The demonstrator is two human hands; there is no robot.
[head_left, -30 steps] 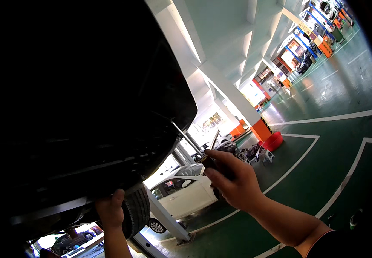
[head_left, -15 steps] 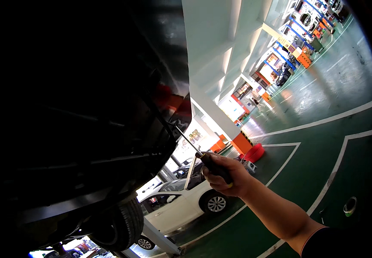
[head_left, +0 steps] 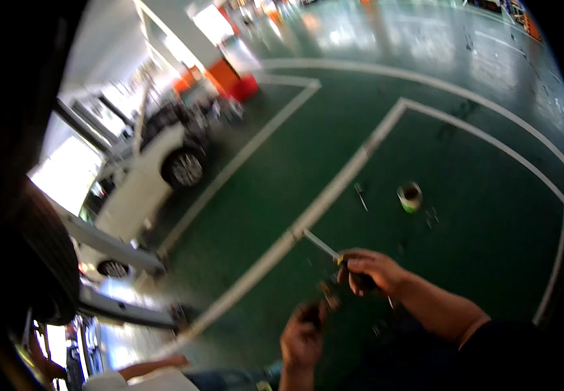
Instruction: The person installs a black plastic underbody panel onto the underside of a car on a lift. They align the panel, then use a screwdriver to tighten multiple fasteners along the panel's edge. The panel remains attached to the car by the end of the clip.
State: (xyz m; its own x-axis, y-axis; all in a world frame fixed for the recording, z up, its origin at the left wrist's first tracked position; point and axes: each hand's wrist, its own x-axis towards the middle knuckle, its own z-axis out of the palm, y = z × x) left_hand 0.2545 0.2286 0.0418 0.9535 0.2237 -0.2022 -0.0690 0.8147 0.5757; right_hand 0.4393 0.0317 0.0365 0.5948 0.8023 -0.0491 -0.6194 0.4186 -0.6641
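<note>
A screwdriver with a dark handle, a yellow ring and a bright shaft [head_left: 321, 245] is in my right hand [head_left: 374, 272], its tip pointing up and left over the green floor. My left hand [head_left: 301, 340] rises from the lower edge, just left of and below the right one. Its fingers are curled, with a small brownish blurred thing [head_left: 329, 297] at their tips; motion smears it too much to name. The two hands are close together but apart. At the left lies the dark tyre [head_left: 44, 251] of the raised car.
On the floor stand a white-green open tin [head_left: 409, 197] and, near it, a thin tool [head_left: 361, 197] and small loose bits [head_left: 432, 217]. A person's bare forearm [head_left: 155, 367] shows at lower left. Grey lift arms [head_left: 109, 244] and a white car [head_left: 132, 208] are beyond.
The view has swung down and right, away from the raised car's underside. My right hand has brought the screwdriver away from the car's lower edge. My left hand has come into view.
</note>
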